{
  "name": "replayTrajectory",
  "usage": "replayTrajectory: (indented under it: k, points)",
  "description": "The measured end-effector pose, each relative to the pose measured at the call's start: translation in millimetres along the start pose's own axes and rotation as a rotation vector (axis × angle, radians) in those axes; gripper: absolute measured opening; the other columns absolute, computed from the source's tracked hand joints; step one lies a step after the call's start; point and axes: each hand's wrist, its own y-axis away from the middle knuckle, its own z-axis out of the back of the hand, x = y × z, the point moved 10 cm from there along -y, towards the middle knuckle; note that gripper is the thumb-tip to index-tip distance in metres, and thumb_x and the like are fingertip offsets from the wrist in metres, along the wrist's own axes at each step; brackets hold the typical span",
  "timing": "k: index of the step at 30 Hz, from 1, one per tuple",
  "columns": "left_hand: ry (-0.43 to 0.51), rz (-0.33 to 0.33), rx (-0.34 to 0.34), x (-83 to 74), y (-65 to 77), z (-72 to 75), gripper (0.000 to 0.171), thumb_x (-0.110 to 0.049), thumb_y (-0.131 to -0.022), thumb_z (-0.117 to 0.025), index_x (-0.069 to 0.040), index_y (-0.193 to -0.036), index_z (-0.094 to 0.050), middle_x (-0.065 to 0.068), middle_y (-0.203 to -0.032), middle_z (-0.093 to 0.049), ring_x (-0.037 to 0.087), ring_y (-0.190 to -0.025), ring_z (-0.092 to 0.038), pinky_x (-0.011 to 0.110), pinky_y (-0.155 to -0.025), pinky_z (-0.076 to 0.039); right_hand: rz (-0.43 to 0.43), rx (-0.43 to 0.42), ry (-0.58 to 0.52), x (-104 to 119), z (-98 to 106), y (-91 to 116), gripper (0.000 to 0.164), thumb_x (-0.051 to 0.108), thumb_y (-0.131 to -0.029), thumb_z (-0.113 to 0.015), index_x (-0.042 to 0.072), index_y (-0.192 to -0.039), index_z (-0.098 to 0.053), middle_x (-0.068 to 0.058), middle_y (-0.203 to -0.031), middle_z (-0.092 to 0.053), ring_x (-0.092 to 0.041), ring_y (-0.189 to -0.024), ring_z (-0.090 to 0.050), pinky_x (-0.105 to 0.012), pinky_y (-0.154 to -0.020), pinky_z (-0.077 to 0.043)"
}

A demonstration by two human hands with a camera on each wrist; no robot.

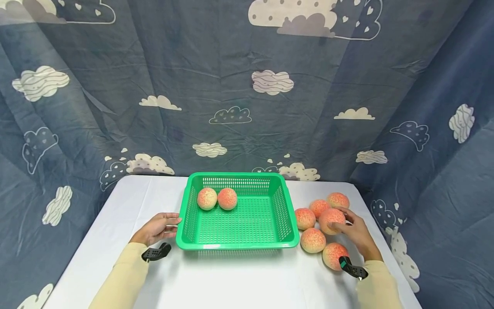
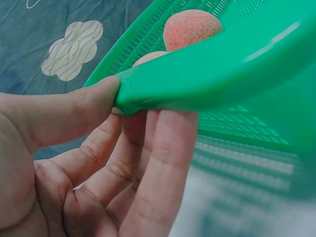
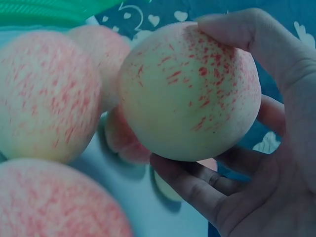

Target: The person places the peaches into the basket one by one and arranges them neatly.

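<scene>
A green plastic basket (image 1: 239, 246) stands in the middle of the table, with two peaches (image 1: 207, 198) side by side in its far left corner. My left hand (image 1: 158, 228) pinches the basket's left rim (image 2: 168, 86), thumb on top and fingers beneath. On the right, my right hand (image 1: 356, 231) grips a peach (image 3: 190, 94) between thumb and fingers, raised among the others. Around it lie several more peaches (image 1: 313, 240), pink and yellow with red speckles. In the right wrist view the held peach partly covers the ones behind it.
A white cloth (image 1: 239, 283) covers the table. Behind and beside it hangs a dark blue curtain (image 1: 173, 64) with cloud prints. The loose peaches stand close to the basket's right side, one of them (image 1: 305, 219) right at its rim.
</scene>
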Motion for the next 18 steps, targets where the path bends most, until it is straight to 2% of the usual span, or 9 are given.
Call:
replayTrajectory:
  k: [3,12,15,18]
  points:
    - [0.009,0.002,-0.001,1.6,-0.2,0.3,0.041,-0.008,-0.098,-0.055,0.012,-0.131,-0.042,0.001,-0.086,-0.063,0.012,-0.075,-0.062,0.025,-0.068,-0.057,0.027,0.021,0.0,10.4,-2.2,0.8,0.075,0.027,-0.088,-0.071,0.005,-0.148,-0.032,-0.026,-0.145,-0.033,-0.042,-0.129,-0.034,-0.059,-0.101,-0.035]
    - [-0.005,0.006,-0.011,0.1,1.5,-0.3,0.043,-0.01,-0.098,-0.055,0.013,-0.132,-0.042,0.001,-0.087,-0.063,0.013,-0.076,-0.061,0.025,-0.069,-0.056,0.139,0.09,-0.017,44.2,-8.7,-0.1,0.068,0.018,-0.088,-0.071,0.002,-0.145,-0.038,-0.026,-0.145,-0.036,-0.044,-0.126,-0.04,-0.061,-0.103,-0.034]
    - [-0.001,0.007,-0.014,0.9,1.6,-0.2,0.042,-0.01,-0.098,-0.056,0.012,-0.131,-0.043,0.002,-0.087,-0.064,0.013,-0.077,-0.062,0.026,-0.069,-0.056,0.18,0.101,-0.015,57.6,-11.7,-1.3,0.065,0.016,-0.088,-0.071,0.001,-0.143,-0.04,-0.024,-0.145,-0.037,-0.042,-0.125,-0.042,-0.059,-0.101,-0.038]
    - [0.004,0.011,-0.021,1.5,1.2,0.4,0.04,-0.01,-0.097,-0.057,0.012,-0.129,-0.045,0.003,-0.088,-0.063,0.014,-0.077,-0.062,0.026,-0.069,-0.056,0.225,0.11,-0.014,71.7,-15.9,-3.7,0.062,0.012,-0.087,-0.071,0.001,-0.141,-0.043,-0.023,-0.14,-0.041,-0.039,-0.12,-0.046,-0.05,-0.095,-0.044]
